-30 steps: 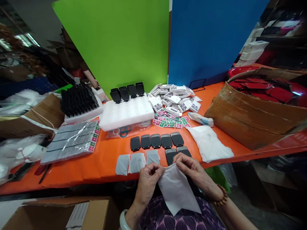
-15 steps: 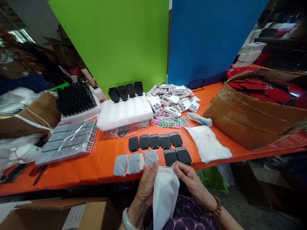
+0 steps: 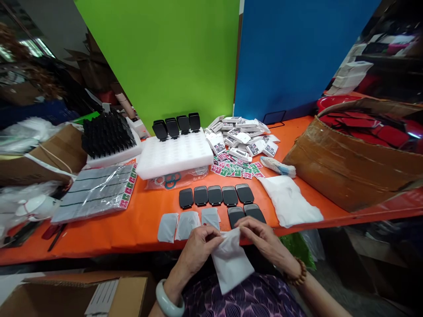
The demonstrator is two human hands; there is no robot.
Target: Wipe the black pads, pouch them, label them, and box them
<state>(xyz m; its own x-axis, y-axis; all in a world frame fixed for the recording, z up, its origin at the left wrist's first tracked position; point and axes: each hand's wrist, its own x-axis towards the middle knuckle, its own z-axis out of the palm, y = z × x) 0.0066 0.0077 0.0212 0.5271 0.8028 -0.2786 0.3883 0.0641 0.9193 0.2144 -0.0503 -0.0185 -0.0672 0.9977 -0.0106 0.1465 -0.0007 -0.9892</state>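
Note:
My left hand (image 3: 197,249) and my right hand (image 3: 261,237) both pinch the top edge of a white pouch (image 3: 231,264) that hangs over my lap at the table's near edge. Just beyond my fingers lie two black flat pads (image 3: 246,213), and behind them a row of several more black pads (image 3: 215,195). Three small white pouches (image 3: 187,223) lie side by side left of my hands on the orange table (image 3: 139,224).
A white foam tray (image 3: 175,154) holds upright black pads at its back. Small white boxes (image 3: 239,136) and green and pink cards (image 3: 234,169) lie behind. A stack of white pouches (image 3: 289,200) sits right, a big cardboard box (image 3: 350,163) beyond; bagged sheets (image 3: 99,191) left.
The pouch hung long and flat between my hands, then folded narrow. Now it is drawn up shorter and crumpled at the top, with both hands closer together.

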